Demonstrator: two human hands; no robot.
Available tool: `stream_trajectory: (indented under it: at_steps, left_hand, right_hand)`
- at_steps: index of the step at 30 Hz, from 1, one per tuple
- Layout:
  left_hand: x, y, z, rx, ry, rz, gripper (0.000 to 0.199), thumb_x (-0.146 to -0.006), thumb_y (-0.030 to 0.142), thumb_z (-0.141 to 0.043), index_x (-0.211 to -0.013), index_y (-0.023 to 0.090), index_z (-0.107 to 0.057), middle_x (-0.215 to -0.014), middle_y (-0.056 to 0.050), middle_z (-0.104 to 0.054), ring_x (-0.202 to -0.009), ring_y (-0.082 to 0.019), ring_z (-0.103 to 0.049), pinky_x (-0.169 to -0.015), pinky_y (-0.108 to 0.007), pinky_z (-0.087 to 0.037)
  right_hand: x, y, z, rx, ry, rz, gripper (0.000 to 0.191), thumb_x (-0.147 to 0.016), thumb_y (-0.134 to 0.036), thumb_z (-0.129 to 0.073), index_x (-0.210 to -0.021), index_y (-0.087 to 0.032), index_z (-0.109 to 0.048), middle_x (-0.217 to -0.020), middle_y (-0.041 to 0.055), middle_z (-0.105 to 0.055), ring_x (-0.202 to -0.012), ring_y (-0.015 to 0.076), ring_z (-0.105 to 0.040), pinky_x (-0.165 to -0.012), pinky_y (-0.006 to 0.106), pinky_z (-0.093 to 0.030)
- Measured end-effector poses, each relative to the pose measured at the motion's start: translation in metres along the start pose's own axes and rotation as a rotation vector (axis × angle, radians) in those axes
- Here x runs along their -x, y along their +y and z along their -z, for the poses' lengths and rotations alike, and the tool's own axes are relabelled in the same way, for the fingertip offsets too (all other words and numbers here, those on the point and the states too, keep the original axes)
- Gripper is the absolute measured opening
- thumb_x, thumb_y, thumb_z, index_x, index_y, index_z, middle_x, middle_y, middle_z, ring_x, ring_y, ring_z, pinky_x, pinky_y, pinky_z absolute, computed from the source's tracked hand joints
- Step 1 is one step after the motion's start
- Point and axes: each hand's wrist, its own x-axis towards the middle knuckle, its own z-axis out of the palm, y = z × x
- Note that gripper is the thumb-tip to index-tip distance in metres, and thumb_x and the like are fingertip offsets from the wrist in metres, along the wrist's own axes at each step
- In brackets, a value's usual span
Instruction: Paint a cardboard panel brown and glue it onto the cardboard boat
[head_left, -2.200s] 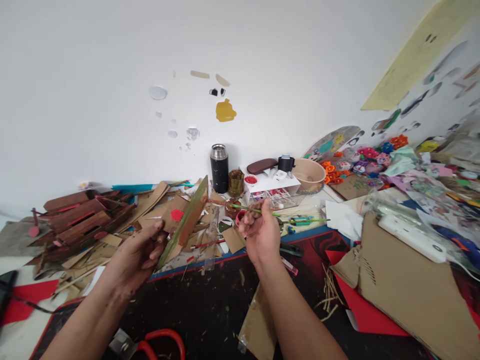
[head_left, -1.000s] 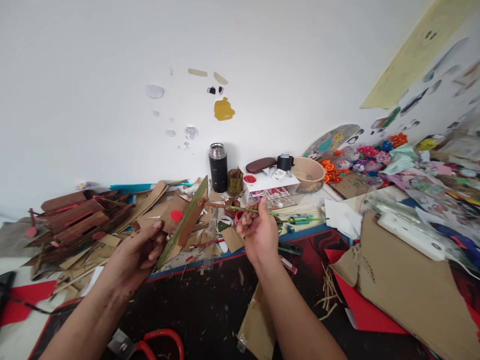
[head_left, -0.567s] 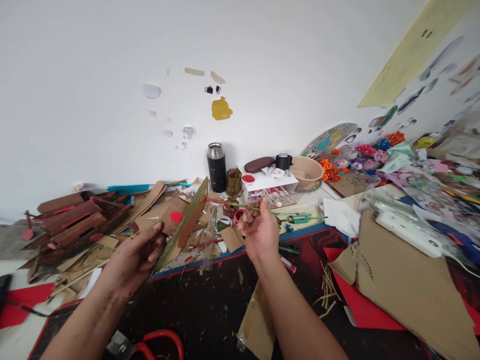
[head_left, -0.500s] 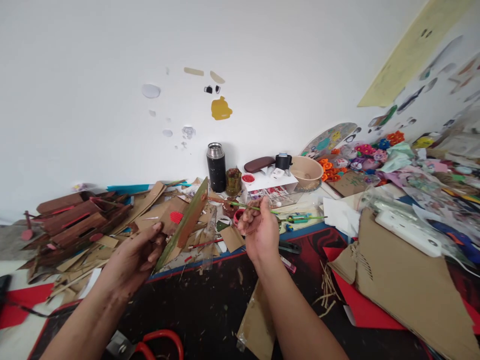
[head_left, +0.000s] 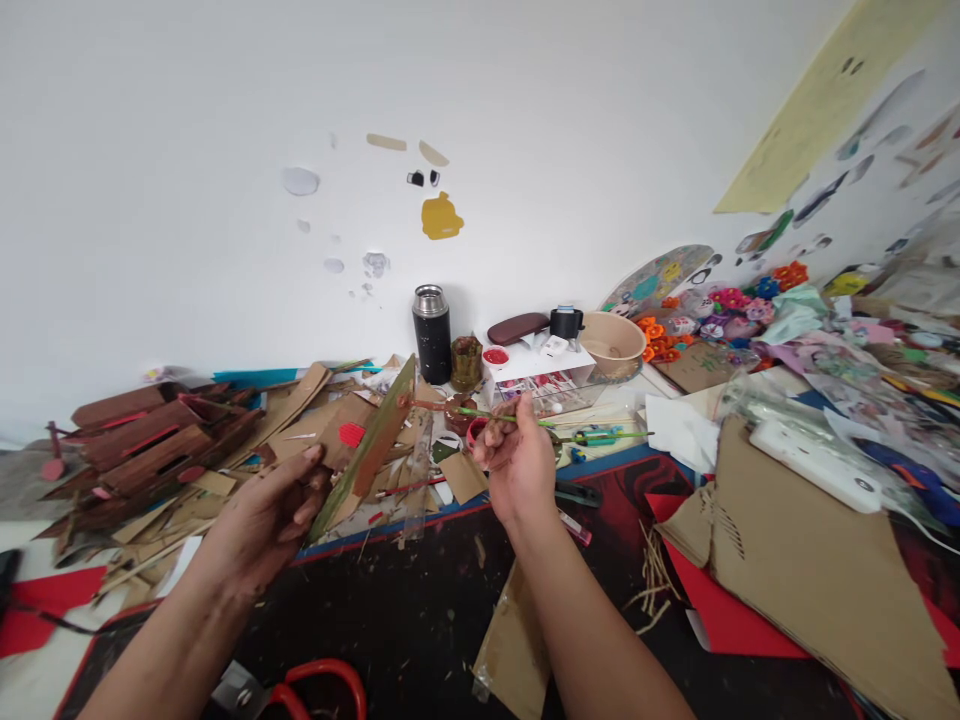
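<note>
My left hand [head_left: 274, 515] pinches the lower end of a long flat strip of cardboard [head_left: 373, 452], tilted upright, with green paint along one side and reddish brown on the other. My right hand [head_left: 523, 460] is closed around a thin paintbrush [head_left: 480, 413] with a green handle. The brush's brown-coated tip touches or nearly touches the upper part of the strip. Beyond the brush is a small jar of brown paint [head_left: 459, 410], partly hidden. Left of my hands, a brown-painted cardboard model [head_left: 154, 435] with red parts lies on the scraps.
A black thermos [head_left: 432, 340] stands by the wall beside a murky cup [head_left: 466, 362]. Red-handled scissors [head_left: 326, 685] lie near the front edge. Large cardboard [head_left: 810, 560] and a white power strip [head_left: 816, 468] are at right. A beige basin [head_left: 611, 340] sits behind.
Hardly anything differs. My right hand and the paintbrush have shifted very slightly to the left; the cardboard strip stays in my left hand.
</note>
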Motion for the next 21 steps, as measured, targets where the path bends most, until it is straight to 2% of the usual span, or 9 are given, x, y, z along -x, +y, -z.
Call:
stream_trajectory:
  at_steps: [8,15,21]
  left_hand:
    - [-0.0008,-0.0021,0.0036,0.010,-0.034,-0.012,0.028,-0.064,0.029,-0.088,-0.072,0.016,-0.065,-0.057,0.005,-0.055,-0.036,-0.001,-0.033,-0.030,-0.010,-0.016]
    - [-0.0015,-0.0028,0.0050,0.015,-0.049,-0.038,0.032,-0.057,0.030,-0.093,-0.070,0.014,-0.069,-0.057,0.003,-0.057,-0.035,-0.001,-0.032,-0.029,-0.010,-0.017]
    - [-0.0005,-0.0030,0.0047,0.005,-0.071,-0.044,0.032,-0.059,0.032,-0.093,-0.070,0.014,-0.071,-0.056,0.003,-0.057,-0.036,-0.001,-0.034,-0.029,-0.010,-0.018]
  right_hand:
    - [-0.0010,-0.0008,0.0014,-0.015,-0.018,0.028,0.054,-0.086,-0.069,-0.074,-0.068,-0.020,-0.057,-0.047,-0.0050,-0.055,-0.036,0.0119,-0.053,-0.034,0.022,-0.036]
    - [-0.0016,-0.0042,0.0012,-0.065,0.004,0.071,0.046,-0.089,-0.061,-0.075,-0.074,-0.019,-0.062,-0.049,-0.0065,-0.055,-0.038,0.0093,-0.052,-0.039,0.020,-0.043]
    - [-0.0006,-0.0068,0.0002,-0.075,0.004,0.044,0.046,-0.093,-0.061,-0.070,-0.075,-0.020,-0.061,-0.049,-0.0056,-0.057,-0.036,0.0102,-0.053,-0.035,0.020,-0.038]
